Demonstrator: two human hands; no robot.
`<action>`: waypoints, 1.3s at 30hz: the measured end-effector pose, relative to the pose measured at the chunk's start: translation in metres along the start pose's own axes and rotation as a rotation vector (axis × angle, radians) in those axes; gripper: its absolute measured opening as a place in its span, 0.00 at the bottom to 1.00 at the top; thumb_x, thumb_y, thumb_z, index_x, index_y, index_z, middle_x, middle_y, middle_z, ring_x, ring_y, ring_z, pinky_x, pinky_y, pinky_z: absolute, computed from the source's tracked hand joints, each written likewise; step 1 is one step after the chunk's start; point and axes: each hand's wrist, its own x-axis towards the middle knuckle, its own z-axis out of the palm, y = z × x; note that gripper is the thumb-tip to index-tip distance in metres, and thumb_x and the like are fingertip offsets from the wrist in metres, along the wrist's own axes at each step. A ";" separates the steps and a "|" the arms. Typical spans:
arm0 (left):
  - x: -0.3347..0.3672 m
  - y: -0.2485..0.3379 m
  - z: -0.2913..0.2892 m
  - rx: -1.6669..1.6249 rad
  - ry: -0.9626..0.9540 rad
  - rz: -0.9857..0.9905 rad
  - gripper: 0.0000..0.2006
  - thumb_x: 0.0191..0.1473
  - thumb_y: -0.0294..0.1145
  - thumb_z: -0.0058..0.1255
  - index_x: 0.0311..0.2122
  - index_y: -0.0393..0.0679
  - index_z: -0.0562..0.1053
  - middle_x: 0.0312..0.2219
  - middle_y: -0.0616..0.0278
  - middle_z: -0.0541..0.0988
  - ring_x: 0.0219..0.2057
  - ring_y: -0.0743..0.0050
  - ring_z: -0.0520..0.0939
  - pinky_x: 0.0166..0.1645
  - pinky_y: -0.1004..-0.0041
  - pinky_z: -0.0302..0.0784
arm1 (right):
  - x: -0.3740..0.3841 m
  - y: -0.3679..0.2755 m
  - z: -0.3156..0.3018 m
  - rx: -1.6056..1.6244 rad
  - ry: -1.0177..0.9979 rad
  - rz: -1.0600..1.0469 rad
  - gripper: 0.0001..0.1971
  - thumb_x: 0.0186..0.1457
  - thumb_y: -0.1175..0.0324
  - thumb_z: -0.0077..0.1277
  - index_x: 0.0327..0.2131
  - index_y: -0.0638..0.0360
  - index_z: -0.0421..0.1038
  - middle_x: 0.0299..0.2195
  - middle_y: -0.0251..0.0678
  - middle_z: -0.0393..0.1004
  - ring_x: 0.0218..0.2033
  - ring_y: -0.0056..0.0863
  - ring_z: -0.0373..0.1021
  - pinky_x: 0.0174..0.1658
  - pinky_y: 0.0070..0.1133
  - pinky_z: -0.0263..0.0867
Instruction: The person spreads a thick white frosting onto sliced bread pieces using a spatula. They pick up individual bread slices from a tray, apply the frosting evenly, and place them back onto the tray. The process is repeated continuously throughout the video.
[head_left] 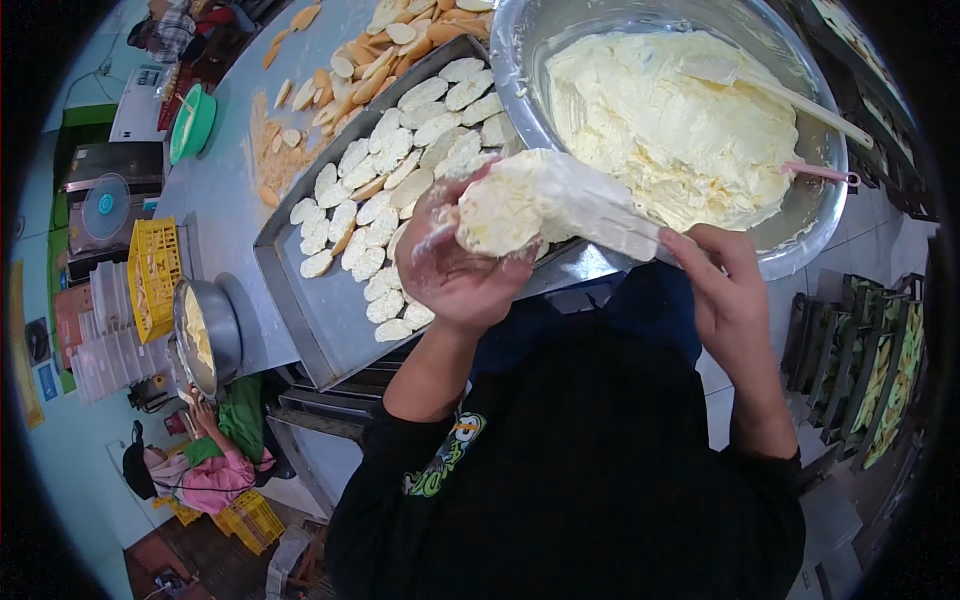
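My left hand (pixel 445 255) cups an oval bread slice (pixel 490 222), whose upper face is spread with pale cream. In my right hand (pixel 728 290) is the end of a flat spatula (pixel 615 230), thickly smeared with cream; its blade rests on the slice. Just beyond my hands stands a large metal bowl (pixel 520 85) of pale yellow cream (pixel 660 130). A white-handled tool (pixel 815 115) and a pink-handled one (pixel 825 172) lean in it. Under and left of my left hand, a metal tray (pixel 340 318) bears many cream-coated slices (pixel 375 225) in rows.
Plain bread slices (pixel 365 75) lie heaped beyond the tray, beside crumbs (pixel 285 160). Farther left are a green bowl (pixel 195 125), a yellow crate (pixel 153 280) and another metal bowl (pixel 226 330), near a person in pink (pixel 220 480). Racked trays (pixel 860 365) stand to the right.
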 end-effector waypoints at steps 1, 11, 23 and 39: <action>-0.001 0.003 0.000 0.031 0.024 -0.001 0.29 0.33 0.20 0.59 0.44 0.40 0.59 0.41 0.47 0.65 0.44 0.49 0.70 0.45 0.55 0.70 | -0.001 0.003 -0.001 -0.039 -0.012 -0.015 0.20 0.40 0.83 0.44 0.40 0.54 0.70 0.32 0.38 0.67 0.32 0.33 0.63 0.38 0.23 0.59; 0.001 0.008 0.004 0.241 0.030 0.200 0.27 0.34 0.21 0.59 0.41 0.39 0.60 0.41 0.46 0.68 0.43 0.52 0.72 0.46 0.60 0.71 | -0.006 -0.011 -0.013 0.498 0.014 0.368 0.13 0.50 0.79 0.39 0.41 0.67 0.67 0.21 0.37 0.68 0.21 0.20 0.64 0.28 0.15 0.60; -0.011 0.009 -0.002 0.260 -0.066 0.118 0.24 0.32 0.23 0.62 0.37 0.47 0.64 0.40 0.48 0.69 0.42 0.49 0.73 0.43 0.58 0.71 | 0.001 -0.016 -0.023 0.515 -0.128 0.382 0.15 0.51 0.77 0.40 0.43 0.65 0.66 0.19 0.34 0.66 0.21 0.18 0.61 0.27 0.15 0.57; -0.022 0.013 -0.004 0.318 -0.104 -0.179 0.23 0.36 0.28 0.60 0.40 0.44 0.65 0.40 0.49 0.69 0.42 0.51 0.73 0.45 0.59 0.70 | -0.004 -0.002 -0.035 0.875 -0.188 0.674 0.15 0.53 0.72 0.40 0.44 0.64 0.66 0.18 0.26 0.63 0.15 0.08 0.54 0.18 0.08 0.50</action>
